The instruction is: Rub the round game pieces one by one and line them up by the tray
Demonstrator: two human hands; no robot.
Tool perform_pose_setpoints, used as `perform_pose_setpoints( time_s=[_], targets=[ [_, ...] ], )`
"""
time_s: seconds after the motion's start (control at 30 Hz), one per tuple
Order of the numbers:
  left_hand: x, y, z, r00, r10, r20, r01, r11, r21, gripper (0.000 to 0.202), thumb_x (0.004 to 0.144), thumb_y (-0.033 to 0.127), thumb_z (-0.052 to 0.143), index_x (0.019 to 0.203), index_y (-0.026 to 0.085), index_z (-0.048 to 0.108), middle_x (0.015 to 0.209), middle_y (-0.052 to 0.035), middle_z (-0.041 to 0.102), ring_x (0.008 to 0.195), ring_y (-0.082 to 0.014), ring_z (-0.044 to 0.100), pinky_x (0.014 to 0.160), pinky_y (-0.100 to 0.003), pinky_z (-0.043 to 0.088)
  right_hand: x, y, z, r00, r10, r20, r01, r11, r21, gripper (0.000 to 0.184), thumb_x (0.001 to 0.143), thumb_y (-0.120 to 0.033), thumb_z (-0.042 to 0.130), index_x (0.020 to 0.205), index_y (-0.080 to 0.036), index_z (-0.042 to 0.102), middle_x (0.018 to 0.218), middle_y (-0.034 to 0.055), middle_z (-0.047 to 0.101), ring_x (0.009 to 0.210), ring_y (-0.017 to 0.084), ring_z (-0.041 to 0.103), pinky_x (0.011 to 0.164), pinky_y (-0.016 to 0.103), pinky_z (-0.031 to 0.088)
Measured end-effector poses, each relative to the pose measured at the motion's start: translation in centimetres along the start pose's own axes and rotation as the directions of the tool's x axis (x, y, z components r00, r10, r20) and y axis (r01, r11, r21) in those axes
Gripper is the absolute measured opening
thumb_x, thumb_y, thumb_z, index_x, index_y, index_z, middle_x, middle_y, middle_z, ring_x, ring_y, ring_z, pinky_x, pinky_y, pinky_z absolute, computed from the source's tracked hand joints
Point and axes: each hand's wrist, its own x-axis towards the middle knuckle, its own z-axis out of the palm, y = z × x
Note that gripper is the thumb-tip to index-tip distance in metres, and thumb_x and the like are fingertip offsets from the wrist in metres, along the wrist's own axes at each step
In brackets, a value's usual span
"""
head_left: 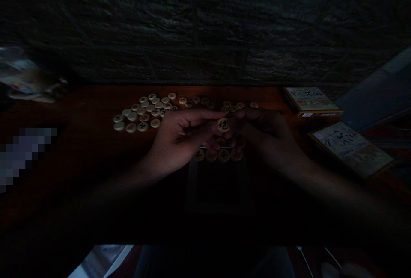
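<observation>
Close together at the middle, my left hand [178, 134] and my right hand [271, 134] both have their fingertips closed around one Chinese chess piece [223, 125]. Its round pale face, with a black character, is turned up toward me. Just below the fingers, a row of several pieces [224, 155] with black or red characters lies at the far end of a dark rectangular box [192, 192]. My fingers partly hide the things behind this row.
Many loose Chinese chess pieces [150, 107] are scattered beyond my hands on the wooden table [96, 102], up toward the stone wall [199, 25]. Two printed boxes [311, 99] lie at the right. A blurred, pale cluttered object [28, 77] stands at the far left. The light is very dim.
</observation>
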Motion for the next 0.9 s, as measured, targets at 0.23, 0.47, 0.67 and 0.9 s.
perform_pose_setpoints(
  time_s=[0.23,0.47,0.67,0.9],
  targets=[
    [-0.35,-0.04,-0.02,0.997,0.062,0.054,-0.066,0.994,0.084,0.025,0.091,0.015,0.074,0.116,0.019,0.078,0.093,-0.0036,0.084,0.068,-0.0167,0.079,0.059,-0.022,0.065,0.00,0.37,-0.17,1.000,0.027,0.003,-0.027,0.999,-0.040,0.025,0.083,-0.040,0.083,0.086,-0.017,0.075,0.074,0.0017,0.073,0.053,0.012,0.065,0.044,0.021,0.051],
    [-0.49,0.04,0.08,0.983,0.130,0.133,-0.150,0.976,0.157,0.030,0.091,0.014,0.073,0.120,0.018,0.077,0.094,-0.0042,0.084,0.064,-0.0140,0.077,0.057,-0.019,0.063,-0.17,0.68,-0.17,0.999,0.033,-0.017,-0.034,0.998,-0.047,0.032,0.079,-0.046,0.086,0.082,-0.016,0.073,0.070,0.0010,0.072,0.050,0.011,0.061,0.043,0.020,0.047],
    [-0.43,-0.08,0.11,0.991,0.093,0.095,-0.107,0.982,0.155,0.030,0.088,0.018,0.077,0.118,0.018,0.077,0.095,-0.0039,0.084,0.069,-0.0157,0.078,0.062,-0.021,0.065,-0.31,0.45,-0.08,1.000,0.025,-0.017,-0.026,0.997,-0.071,0.033,0.084,-0.049,0.081,0.081,-0.017,0.074,0.069,0.0010,0.070,0.053,0.011,0.060,0.046,0.021,0.047],
    [0.01,-0.07,0.12,0.999,0.028,-0.015,-0.027,0.998,0.063,0.019,0.088,0.016,0.077,0.107,0.019,0.080,0.081,-0.0010,0.083,0.055,-0.0149,0.075,0.053,-0.022,0.063,-0.33,-0.09,0.06,0.999,0.047,0.021,-0.046,0.996,-0.070,0.030,0.088,-0.050,0.076,0.088,-0.020,0.076,0.073,0.0014,0.071,0.056,0.013,0.063,0.049,0.024,0.050]
  ],
)
